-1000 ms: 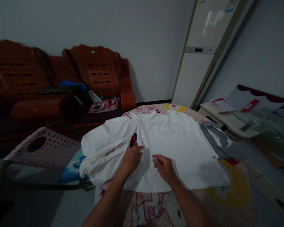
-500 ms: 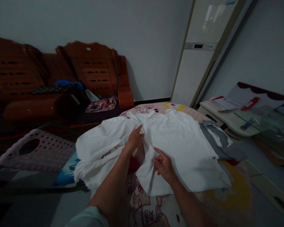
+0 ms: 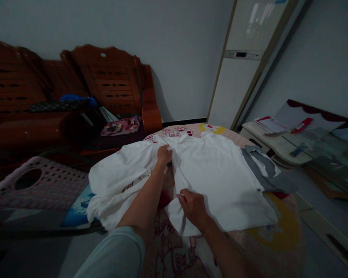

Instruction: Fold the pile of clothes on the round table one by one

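Right now both my hands are on the white shirt, which lies spread on the desk in front of me, over a pinkish cover printed with dark red line drawings and yellow patches. My left hand is up at the shirt's far left part, near the collar, with the fingers curled closed on the cloth, though the tips are partly hidden. My right hand is nearer to me, thumb and forefinger brought together on the shirt's left side, where the cloth is drawn into creases and the near left corner bends over.

Just left of my left forearm, a second white garment lies rumpled, with dark lettering showing between its folds. Beyond the shirt's right side lies a grey garment with a white strip, reaching past the desk's edge. To the left stands a pink woven chair with a blue cushion beside the second garment. Farther back are a carved wooden bench and a tall white air conditioner against the wall.
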Demonstrator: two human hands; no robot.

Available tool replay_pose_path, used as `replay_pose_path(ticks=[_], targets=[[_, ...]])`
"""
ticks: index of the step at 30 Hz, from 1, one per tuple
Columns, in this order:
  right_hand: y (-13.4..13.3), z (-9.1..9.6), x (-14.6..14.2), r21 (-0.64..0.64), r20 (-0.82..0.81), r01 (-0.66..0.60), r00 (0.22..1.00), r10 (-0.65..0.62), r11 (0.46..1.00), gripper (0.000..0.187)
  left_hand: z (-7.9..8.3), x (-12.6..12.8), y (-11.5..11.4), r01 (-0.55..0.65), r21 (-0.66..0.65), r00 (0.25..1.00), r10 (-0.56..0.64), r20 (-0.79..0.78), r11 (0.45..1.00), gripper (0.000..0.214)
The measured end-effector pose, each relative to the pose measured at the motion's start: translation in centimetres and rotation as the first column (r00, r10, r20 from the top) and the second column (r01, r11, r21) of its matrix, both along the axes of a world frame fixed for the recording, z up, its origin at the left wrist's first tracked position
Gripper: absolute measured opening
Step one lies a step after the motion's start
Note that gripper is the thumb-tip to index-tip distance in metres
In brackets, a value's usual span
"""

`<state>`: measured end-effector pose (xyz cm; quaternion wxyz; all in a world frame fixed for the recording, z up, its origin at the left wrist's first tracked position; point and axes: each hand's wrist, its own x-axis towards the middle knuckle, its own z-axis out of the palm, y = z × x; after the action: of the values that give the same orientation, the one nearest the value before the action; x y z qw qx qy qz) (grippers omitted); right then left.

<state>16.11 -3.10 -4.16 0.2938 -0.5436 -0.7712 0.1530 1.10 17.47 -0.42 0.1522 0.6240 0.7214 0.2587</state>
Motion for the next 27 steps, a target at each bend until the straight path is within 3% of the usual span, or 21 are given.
replay_pose_path(ticks=[4, 7, 9, 11, 13, 14, 17, 19, 24, 27], targets=[[0.3, 0.2, 1.0, -0.007, -0.215, 0.080, 0.973, -0.080, 0.997, 0.043, 0.7, 0.2, 0.4, 0.006, 0.051, 1.000, -0.006, 0.014, 0.999, 0.042], [0.8, 0.5, 2.6, -0.134, -0.368, 0.079, 0.922, -0.123, 0.988, 0.046, 1.6, 1.5, 0.5, 0.083, 0.123, 0.997, -0.083, -0.005, 0.989, 0.043], [1.1, 0.4, 3.7, -0.338, -0.479, 0.014, 0.858, -0.185, 0.941, 0.041, 2.0, 3.0, 0.6, 0.162, 0.139, 0.986, -0.157, -0.050, 0.977, 0.043], [1.4, 0.2, 4.7, -0.520, -0.575, -0.088, 0.771, -0.272, 0.849, 0.035, 2.0, 4.8, 0.8, 0.250, 0.112, 0.965, -0.238, -0.110, 0.962, 0.045], [1.5, 0.0, 5.5, -0.589, -0.622, -0.132, 0.704, -0.343, 0.797, 0.035, 1.6, 6.5, 1.0, 0.335, 0.058, 0.933, -0.323, -0.155, 0.940, 0.045], [1.6, -0.1, 5.7, -0.581, -0.626, -0.105, 0.691, -0.361, 0.807, 0.035, 1.3, 7.2, 1.0, 0.374, 0.030, 0.916, -0.364, -0.166, 0.927, 0.044], [1.7, -0.2, 6.2, -0.495, -0.560, 0.071, 0.736, -0.381, 0.866, 0.041, 0.4, 8.3, 1.0, 0.453, -0.023, 0.876, -0.450, -0.173, 0.891, 0.038], [1.8, 0.0, 6.5, -0.462, -0.518, 0.097, 0.777, -0.357, 0.882, 0.044, 0.1, 8.4, 1.0, 0.471, -0.028, 0.865, -0.468, -0.181, 0.882, 0.040], [1.8, 0.6, 8.0, -0.548, -0.592, -0.169, 0.770, -0.237, 0.819, 0.037, 0.6, 7.6, 2.0, 0.483, 0.023, 0.858, -0.467, -0.215, 0.876, 0.051], [1.9, 0.6, 9.2, -0.562, -0.584, -0.195, 0.782, -0.219, 0.804, 0.033, 0.3, 7.6, 2.6, 0.536, 0.010, 0.809, -0.511, -0.291, 0.844, 0.052]])
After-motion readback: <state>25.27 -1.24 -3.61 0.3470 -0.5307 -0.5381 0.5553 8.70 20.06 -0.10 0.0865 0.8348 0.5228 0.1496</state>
